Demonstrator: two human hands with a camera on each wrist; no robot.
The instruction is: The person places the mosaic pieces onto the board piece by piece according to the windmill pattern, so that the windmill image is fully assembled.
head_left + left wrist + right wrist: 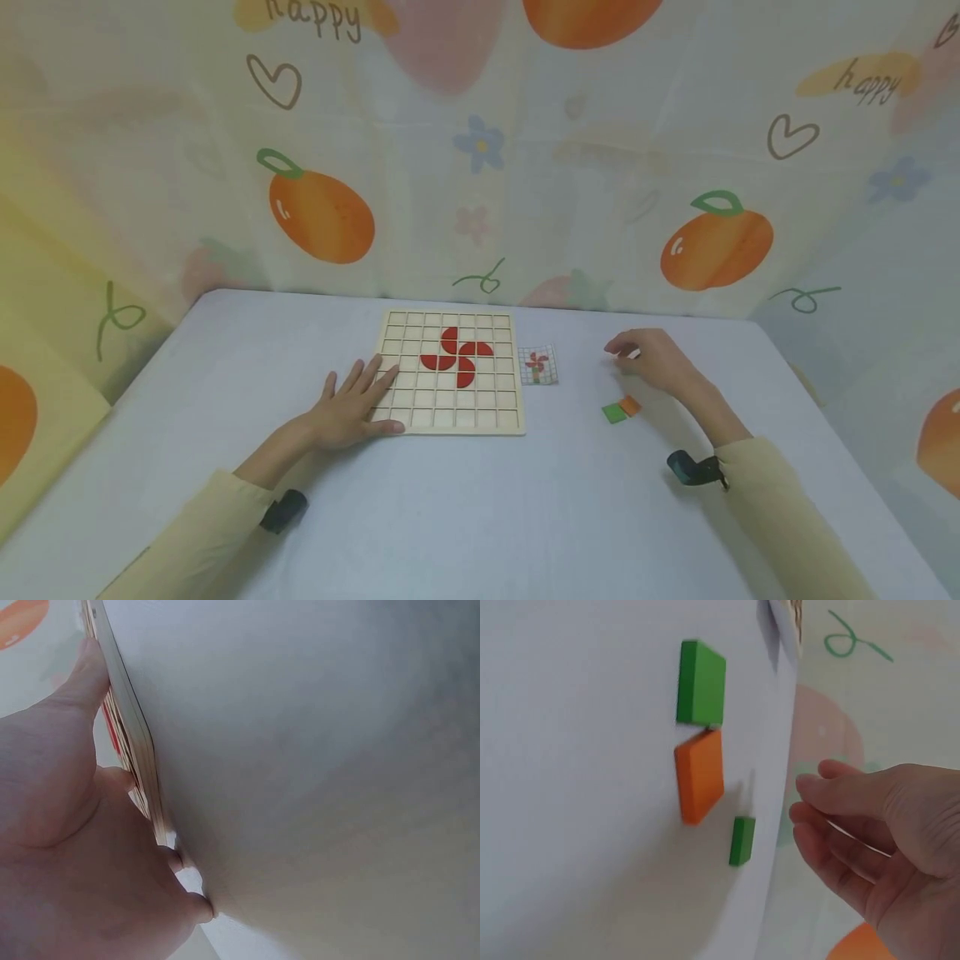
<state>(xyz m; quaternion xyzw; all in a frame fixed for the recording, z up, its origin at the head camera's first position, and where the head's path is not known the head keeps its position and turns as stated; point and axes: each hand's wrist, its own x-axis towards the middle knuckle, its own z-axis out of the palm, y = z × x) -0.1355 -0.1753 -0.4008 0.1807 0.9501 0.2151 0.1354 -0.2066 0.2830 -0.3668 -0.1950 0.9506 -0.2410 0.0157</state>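
Note:
A wooden grid board (487,417) lies on the table, with several red rounded pieces (465,372) forming a pinwheel in its cells. My left hand (348,408) rests on the board's left edge, fingers spread; the left wrist view shows the thumb (91,679) along that edge. Above the table at the right, my right hand (651,357) hovers with loosely bent fingers and nothing visible between them. Below it lie a green square tile (705,682) and an orange tile (703,776) side by side. A second green tile (742,840) lies nearer the fingers, hidden in the head view.
A small picture card (547,375) with a printed red pinwheel lies against the board's right side. The white table (480,517) ends at a patterned cloth backdrop (420,208). Dark bands (693,468) sit at both wrists.

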